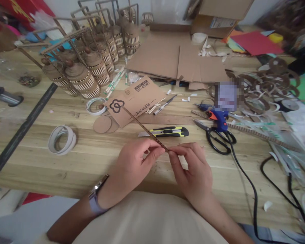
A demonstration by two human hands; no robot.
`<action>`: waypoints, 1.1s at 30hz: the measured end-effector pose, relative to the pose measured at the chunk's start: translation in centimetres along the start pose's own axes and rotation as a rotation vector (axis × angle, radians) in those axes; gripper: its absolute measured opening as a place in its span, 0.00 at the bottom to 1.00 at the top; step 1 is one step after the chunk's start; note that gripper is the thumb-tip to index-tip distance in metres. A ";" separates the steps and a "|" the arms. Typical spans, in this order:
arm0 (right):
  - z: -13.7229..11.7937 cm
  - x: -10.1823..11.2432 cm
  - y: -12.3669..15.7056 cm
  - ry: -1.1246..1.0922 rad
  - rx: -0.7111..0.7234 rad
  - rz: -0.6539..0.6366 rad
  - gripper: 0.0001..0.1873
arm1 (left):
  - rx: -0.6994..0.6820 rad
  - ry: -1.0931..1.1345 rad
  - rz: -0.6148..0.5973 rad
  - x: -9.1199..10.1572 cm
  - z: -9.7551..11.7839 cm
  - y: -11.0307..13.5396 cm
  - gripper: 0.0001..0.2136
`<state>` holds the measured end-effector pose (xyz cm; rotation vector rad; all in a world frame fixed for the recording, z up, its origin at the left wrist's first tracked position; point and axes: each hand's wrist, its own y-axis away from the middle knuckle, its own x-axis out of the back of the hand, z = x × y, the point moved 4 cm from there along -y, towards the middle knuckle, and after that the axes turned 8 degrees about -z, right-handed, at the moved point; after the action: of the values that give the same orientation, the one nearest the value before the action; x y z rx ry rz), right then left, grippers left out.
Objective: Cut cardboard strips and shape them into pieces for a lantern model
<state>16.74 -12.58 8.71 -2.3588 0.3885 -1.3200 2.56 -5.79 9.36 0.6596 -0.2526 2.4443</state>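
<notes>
Thin cardboard strip (pixel 144 128) is pinched at its near end by left hand (pixel 136 164) and right hand (pixel 193 171). Judged light, flimsy, easily creased. Best gripped short, close to the end.

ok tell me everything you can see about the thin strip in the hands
The cardboard strip is long, very narrow and brown, and its edge shows a corrugated, dotted pattern. It is straight and slants from the hands away to the left, above the table. Its near end is pinched between the fingertips of the left hand and the right hand; the rest looks free.
</notes>
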 end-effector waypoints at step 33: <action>16.5 3.1 3.4 0.621 -0.437 -0.477 0.15 | 0.407 1.030 0.000 -2.5 -3.2 0.2 0.11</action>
<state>32.33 -13.40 1.68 -2.4130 0.3180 -2.4230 2.95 -6.20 5.34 -0.4948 0.6552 2.5077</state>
